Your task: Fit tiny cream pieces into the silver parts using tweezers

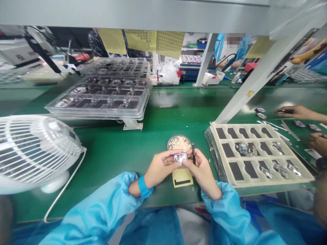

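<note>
A small silvery part with a purplish edge (180, 157) is held between my two hands, over the green bench. My left hand (162, 165) grips its left side with thumb and fingers. From the right, my right hand (201, 170) pinches the same part, and a black pen-like tool (193, 153) stands up between its fingers. Just behind the hands lies a round dish of small pale bits (179, 141). Beneath them is a yellow paper with a black L-shaped strip (183, 177).
A cream tray (259, 139) with metal parts sits at right, beside another person's hands (301, 112). Clear trays (102, 97) rest on a raised shelf at back left. A white fan (38, 153) stands at left, and a slanted metal post (255, 75) rises behind the cream tray.
</note>
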`<state>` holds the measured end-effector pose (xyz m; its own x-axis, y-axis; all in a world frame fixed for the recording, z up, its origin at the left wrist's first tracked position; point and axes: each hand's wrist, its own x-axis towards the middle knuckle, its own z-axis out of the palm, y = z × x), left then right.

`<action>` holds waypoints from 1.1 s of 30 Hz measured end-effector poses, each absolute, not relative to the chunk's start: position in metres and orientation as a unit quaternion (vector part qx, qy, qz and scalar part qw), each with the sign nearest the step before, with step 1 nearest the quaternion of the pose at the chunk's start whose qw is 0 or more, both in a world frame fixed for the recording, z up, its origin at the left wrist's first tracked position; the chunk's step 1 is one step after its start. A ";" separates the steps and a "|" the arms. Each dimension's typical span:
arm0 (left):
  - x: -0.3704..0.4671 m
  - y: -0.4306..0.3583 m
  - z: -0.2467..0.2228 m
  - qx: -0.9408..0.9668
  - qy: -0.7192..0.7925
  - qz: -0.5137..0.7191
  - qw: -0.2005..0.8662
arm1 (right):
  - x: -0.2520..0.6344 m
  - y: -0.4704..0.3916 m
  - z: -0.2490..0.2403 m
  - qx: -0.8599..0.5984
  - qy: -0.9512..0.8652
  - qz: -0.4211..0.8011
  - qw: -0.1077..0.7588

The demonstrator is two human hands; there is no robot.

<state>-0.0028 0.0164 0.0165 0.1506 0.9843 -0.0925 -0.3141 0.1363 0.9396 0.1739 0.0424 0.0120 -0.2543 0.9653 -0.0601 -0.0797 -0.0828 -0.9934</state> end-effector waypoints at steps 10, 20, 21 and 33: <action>-0.002 0.016 0.023 0.422 0.387 0.518 0.636 | 0.173 0.037 0.013 -0.409 -0.503 0.625 0.435; 0.002 0.014 0.023 0.441 0.380 0.525 0.621 | 0.172 0.031 0.009 -0.428 -0.500 0.615 0.435; 0.003 0.014 0.022 0.448 0.382 0.525 0.615 | 0.171 0.031 0.009 -0.421 -0.499 0.621 0.433; 0.007 0.006 0.016 0.504 0.521 0.484 0.490 | 0.168 0.026 0.014 -0.440 -0.516 0.562 0.474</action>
<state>0.0069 0.0061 0.0157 -0.0132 0.9997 -0.0229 0.0505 0.0235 0.9984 0.1683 0.0263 0.0145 -0.1637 0.9865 -0.0058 -0.0787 -0.0189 -0.9967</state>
